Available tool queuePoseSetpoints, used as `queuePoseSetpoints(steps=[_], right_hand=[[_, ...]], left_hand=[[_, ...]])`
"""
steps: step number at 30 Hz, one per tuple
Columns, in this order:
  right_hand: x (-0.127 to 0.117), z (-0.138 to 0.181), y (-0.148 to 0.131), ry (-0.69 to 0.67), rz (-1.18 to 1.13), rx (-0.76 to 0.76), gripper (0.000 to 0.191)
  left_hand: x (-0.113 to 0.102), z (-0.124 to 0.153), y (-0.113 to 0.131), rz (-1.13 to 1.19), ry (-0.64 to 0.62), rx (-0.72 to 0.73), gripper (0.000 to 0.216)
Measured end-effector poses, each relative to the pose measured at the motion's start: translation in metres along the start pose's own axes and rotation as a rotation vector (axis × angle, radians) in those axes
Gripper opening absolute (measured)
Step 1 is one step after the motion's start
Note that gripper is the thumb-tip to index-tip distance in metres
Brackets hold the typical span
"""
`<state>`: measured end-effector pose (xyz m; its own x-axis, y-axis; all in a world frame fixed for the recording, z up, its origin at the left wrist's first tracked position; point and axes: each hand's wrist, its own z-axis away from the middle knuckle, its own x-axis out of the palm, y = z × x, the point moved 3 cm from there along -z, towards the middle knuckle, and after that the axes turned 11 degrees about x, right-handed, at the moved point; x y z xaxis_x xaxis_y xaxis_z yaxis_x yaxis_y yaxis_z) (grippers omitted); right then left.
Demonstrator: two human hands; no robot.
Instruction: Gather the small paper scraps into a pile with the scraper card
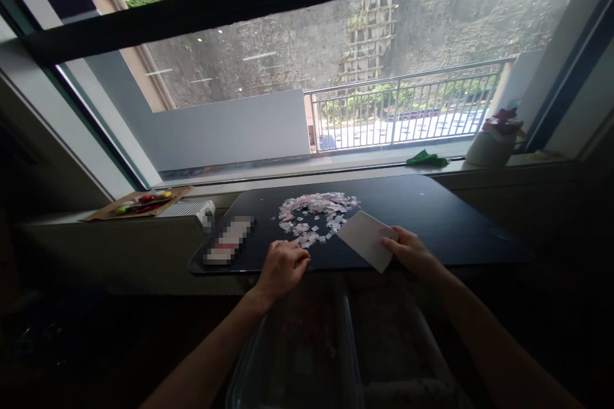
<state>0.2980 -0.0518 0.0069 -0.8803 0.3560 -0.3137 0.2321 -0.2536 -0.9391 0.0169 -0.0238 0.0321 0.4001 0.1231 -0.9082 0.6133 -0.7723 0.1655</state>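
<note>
Small white and pinkish square pieces (316,203) lie in a rough ring on the dark table (412,204). My right hand (410,249) grips a flat white card (367,238) by its right edge, thumb on top. The card is tilted over the table's near edge, its left corner beside the pieces. Close to the near side of the ring is my left hand (284,265), fingers curled and thumb pressed against them. Whatever those fingers may pinch is too small or hidden to name.
A blurred-out rectangular item (229,239) lies at the table's left. Below the near edge stands a clear plastic bin (352,339). The windowsill carries a green cloth (426,158) and a white container (492,144). A radiator (189,209) is at the left, under the window.
</note>
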Motion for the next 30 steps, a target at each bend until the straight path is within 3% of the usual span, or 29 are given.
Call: queuePoseSetpoints(steps=[9,20,26,30], right_hand=[[-0.002,-0.001,0.001,0.017,0.022,-0.03,0.026],[-0.005,0.002,0.002,-0.092,-0.123,-0.046,0.035],[-0.007,0.008,-0.001,-0.103,-0.129,-0.102,0.058],[0.007,0.005,-0.01,-0.085,-0.139,-0.137,0.082]], left_hand=[[0.003,0.018,0.007,-0.033,-0.017,0.066,0.018],[0.002,0.017,0.01,0.032,-0.002,0.019,0.02],[0.002,0.03,0.013,0.051,0.026,0.014,0.013],[-0.005,0.03,0.009,0.056,0.05,0.007,0.015]])
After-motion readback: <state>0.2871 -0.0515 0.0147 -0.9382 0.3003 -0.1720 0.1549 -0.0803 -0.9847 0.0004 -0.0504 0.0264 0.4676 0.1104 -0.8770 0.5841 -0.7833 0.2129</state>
